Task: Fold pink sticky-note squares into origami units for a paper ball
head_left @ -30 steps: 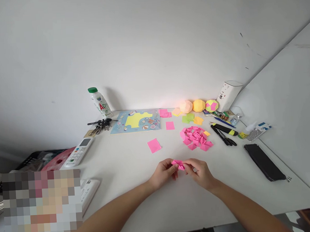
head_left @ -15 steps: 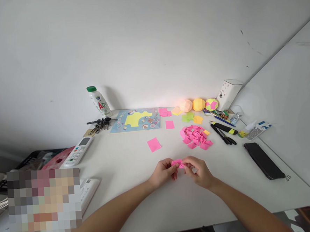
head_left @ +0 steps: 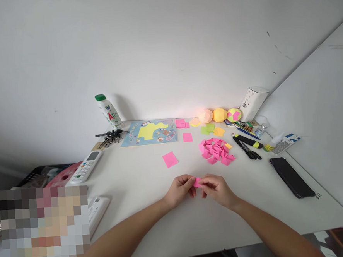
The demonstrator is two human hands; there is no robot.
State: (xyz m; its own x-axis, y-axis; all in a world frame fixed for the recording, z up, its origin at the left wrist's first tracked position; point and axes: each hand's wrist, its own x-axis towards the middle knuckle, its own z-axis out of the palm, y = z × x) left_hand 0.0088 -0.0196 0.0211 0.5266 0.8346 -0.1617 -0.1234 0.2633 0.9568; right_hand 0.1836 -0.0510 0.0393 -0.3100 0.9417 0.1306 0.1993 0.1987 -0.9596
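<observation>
Both hands meet over the front middle of the white table. My left hand (head_left: 181, 190) pinches the left side of a small folded pink paper (head_left: 197, 182) between thumb and fingers. The paper's right side is gripped by my right hand (head_left: 217, 189), whose fingertips partly cover it. Behind the hands lies a pile of folded pink paper pieces (head_left: 216, 151). One flat pink square (head_left: 170, 159) is to the left of the pile, and another pink square (head_left: 187, 137) sits farther back.
Paper balls (head_left: 220, 114) line the wall. A blue picture sheet (head_left: 125, 140), bottle (head_left: 111, 113) and keys (head_left: 114, 136) stand back left, with a remote (head_left: 86, 166) nearer. To the right are scissors (head_left: 248, 151), a cutter (head_left: 249, 140) and a black phone (head_left: 292, 177).
The fingers of my right hand have shifted left, closer to my left hand. Less of the pink paper shows between them now.
</observation>
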